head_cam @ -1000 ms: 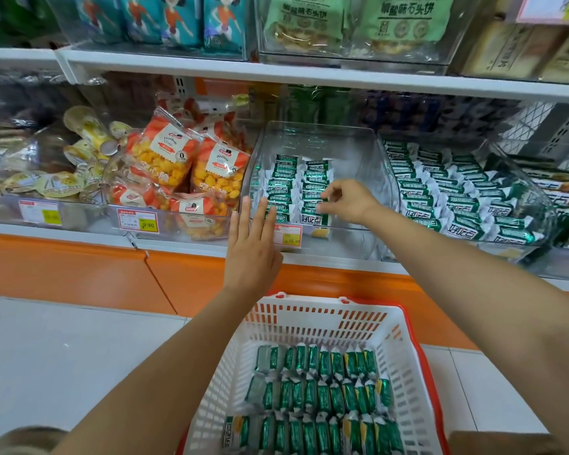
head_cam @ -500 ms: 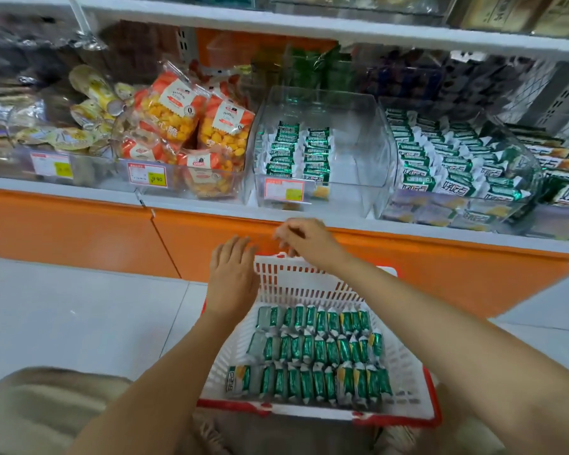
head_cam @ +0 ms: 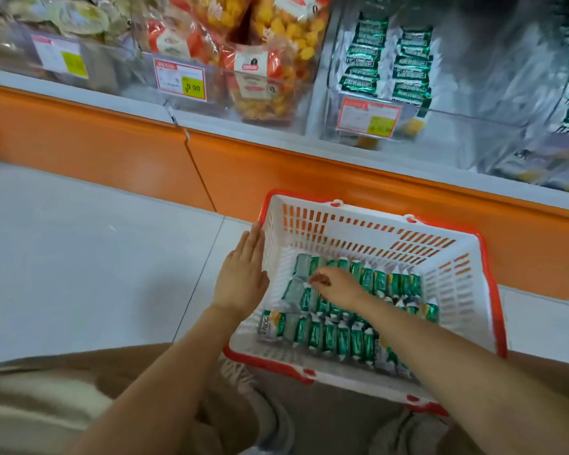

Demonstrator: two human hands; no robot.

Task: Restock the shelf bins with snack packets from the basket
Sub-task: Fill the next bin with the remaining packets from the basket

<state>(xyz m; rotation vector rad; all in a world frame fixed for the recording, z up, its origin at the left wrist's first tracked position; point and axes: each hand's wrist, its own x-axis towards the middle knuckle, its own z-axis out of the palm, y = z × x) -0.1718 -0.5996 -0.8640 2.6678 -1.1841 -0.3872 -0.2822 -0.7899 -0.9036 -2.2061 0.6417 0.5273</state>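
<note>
Restocking looks far from finished. Three rows of green foil snack packets [head_cam: 342, 339] lie in the white slatted plastic basket [head_cam: 372, 213] with the red rim, set on the pale floor tiles [head_cam: 96, 257] below the shelf [head_cam: 79, 92]. In the clear plastic shelf bin [head_cam: 490, 60] above, only two short columns of the same packets fill the left part; the rest looks bare. The left hand [head_cam: 243, 277] lies flat, fingers straight, against the basket's left wall. The right hand [head_cam: 337, 285] reaches inside, fingers curled down onto the back rows; whether they have pinched a packet I cannot tell.
</note>
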